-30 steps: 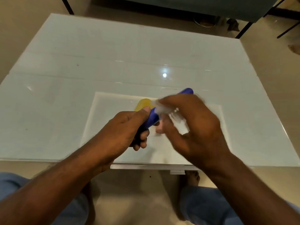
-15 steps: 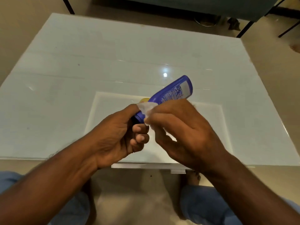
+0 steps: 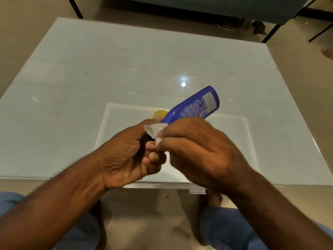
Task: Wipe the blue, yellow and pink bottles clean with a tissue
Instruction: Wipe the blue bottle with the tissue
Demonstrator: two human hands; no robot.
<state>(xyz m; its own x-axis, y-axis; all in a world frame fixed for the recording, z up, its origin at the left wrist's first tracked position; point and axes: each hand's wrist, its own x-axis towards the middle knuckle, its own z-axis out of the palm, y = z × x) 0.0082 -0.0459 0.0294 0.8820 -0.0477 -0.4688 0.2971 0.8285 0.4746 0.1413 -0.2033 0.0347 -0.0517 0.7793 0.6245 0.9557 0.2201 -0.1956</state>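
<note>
Blue bottle (image 3: 193, 105) tilted, lower end clenched in left hand (image 3: 126, 156), right hand (image 3: 201, 152) pinching white tissue (image 3: 155, 131) against it, yellow bottle (image 3: 159, 114) just behind left hand's thumb on the white tray (image 3: 232, 134).

— What did we see of the blue bottle (image 3: 193, 105)?
— It was held above the table (image 3: 72, 87), tilted, its flat end pointing up and away toward the far right corner, with white print and a pale label patch on its side. Its lower end was hidden in our hands.
— And the tissue (image 3: 155, 131)?
— White and crumpled, pressed against the bottle's lower part.
— The yellow bottle (image 3: 158, 113)?
— Only a rounded yellow bit showed behind the blue one, near the table's near edge.
— The pink one?
— We couldn't make it out.
</note>
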